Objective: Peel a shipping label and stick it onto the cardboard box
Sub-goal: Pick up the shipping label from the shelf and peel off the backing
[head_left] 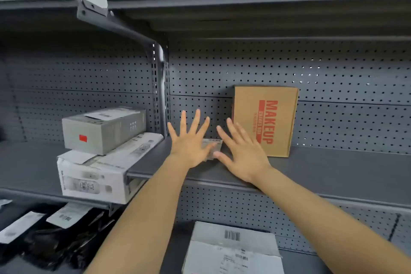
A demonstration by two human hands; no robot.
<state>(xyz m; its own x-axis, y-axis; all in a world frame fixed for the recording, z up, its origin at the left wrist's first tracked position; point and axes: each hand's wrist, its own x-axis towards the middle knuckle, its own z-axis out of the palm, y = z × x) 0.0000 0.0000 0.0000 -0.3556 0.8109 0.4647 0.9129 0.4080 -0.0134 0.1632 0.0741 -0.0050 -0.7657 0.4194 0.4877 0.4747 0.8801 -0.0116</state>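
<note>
Lower shelf, nearest the camera: a white parcel point(231, 249) with a barcode and printed labels lies flat, closed; contents not visible. To its left, black poly bags point(51, 244) carrying white labels are piled loosely.

Middle shelf point(333, 171), front edge: both forearms cross it. The left hand point(189, 142) and right hand point(242, 151) are spread flat with fingers splayed, side by side, gripping nothing. Between them, partly under the left thumb, lies the shipping label point(212, 145), a small pale sheet set back from the front edge and just left of the cardboard box. Whether either palm presses on it cannot be told.

Handling, as a judgement: the label is thin, light and limp, liable to curl and stick to itself once off its backing. Best taken at a corner, with the backing pinned by the other hand. Its edges are too blurred to show a lifted corner.

Left bay: a grey carton point(102, 131) sits askew on a white carton point(104, 169) that overhangs its shelf edge. Both closed; contents not visible.

Rear of the middle shelf: the cardboard box point(264, 120) stands on end against the perforated back panel point(333, 73), closed, red "MAKEUP" print facing out. It appears stiff and light, and likely to tip if pressed while upright; the broad printed face is the obvious surface for the label.
</note>
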